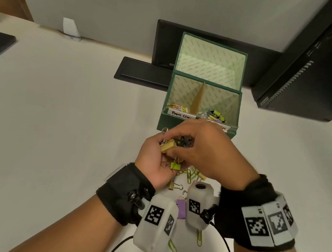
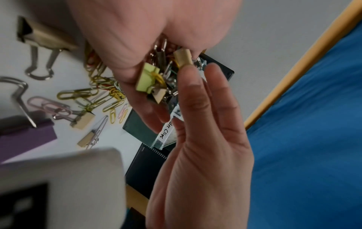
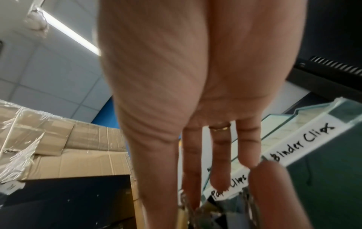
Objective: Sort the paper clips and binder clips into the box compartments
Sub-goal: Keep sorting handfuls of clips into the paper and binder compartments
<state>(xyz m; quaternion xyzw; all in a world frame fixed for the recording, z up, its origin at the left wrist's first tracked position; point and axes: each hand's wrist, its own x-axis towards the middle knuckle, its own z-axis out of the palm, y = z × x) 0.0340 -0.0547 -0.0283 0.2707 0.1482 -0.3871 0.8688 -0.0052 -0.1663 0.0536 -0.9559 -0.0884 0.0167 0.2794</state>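
Nearest the person: a purple binder clip (image 1: 181, 209) lies flat on the surface (image 1: 53, 131) between the two wrist cameras, body toward the person, wire handles toward the box; green paper clips (image 1: 199, 238) lie beside it, long axes roughly near-to-far.
Loose pile: more paper clips (image 2: 92, 93) and small tan binder clips (image 2: 83, 120) lie scattered on the surface under the hands, pointing every way.
Left hand (image 1: 155, 163): cupped palm up just above the pile, fingers curled round a bunch of binder clips (image 2: 156, 77); a lime clip and a tan one show in it, handles tangled, no common axis.
Right hand (image 1: 202, 152): over the left, fingertips (image 2: 188, 72) pinching into the bunch at a gold-tan clip (image 2: 183, 58), whose body stands roughly upright in the left wrist view.
Step in hand: likely gathering binder clips into a handful to carry over.
Doing it well: keep the cupped hand level, check no paper clip is hooked in the handles, release low over the right compartment.
Box (image 1: 194, 127): just beyond the hands, lid open; left front compartment, labelled paper clips, holds a few; right one, labelled binder clips, holds a small heap.
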